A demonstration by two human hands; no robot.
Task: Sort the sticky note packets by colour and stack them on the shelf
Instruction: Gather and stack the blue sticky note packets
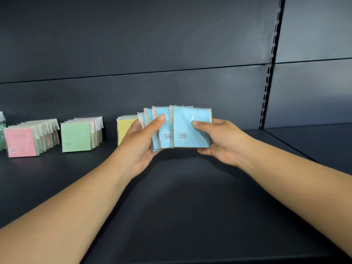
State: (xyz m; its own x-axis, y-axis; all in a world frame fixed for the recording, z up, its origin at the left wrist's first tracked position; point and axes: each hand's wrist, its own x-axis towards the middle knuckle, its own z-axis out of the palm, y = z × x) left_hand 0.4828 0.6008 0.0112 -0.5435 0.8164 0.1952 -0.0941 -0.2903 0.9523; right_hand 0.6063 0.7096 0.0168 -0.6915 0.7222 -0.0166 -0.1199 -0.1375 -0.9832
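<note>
While the pink row [22, 141], the green row [77, 136] and the yellow row [124, 128] already stand on the shelf [181, 206] at far left, the left hand [139, 143] and right hand [219, 140] both grip the fanned blue packets [190, 126] just above the shelf, right of the yellow, so I judge only blue remains.

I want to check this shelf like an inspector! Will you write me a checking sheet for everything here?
Surface: dark shelf, bare in front of the hands.
Job's things: blue packets fanned out, held above the shelf in both hands; pink row, green row and yellow row stand on the shelf to the left; the yellow row is partly hidden by the left hand.
Clutter: one more packet at the far left edge, cut off.
Grippers: left hand grips the fan's left side; right hand pinches the front packet.
Cables: nothing seen.
Surroundings: dark back panel; slotted upright on the right.
</note>
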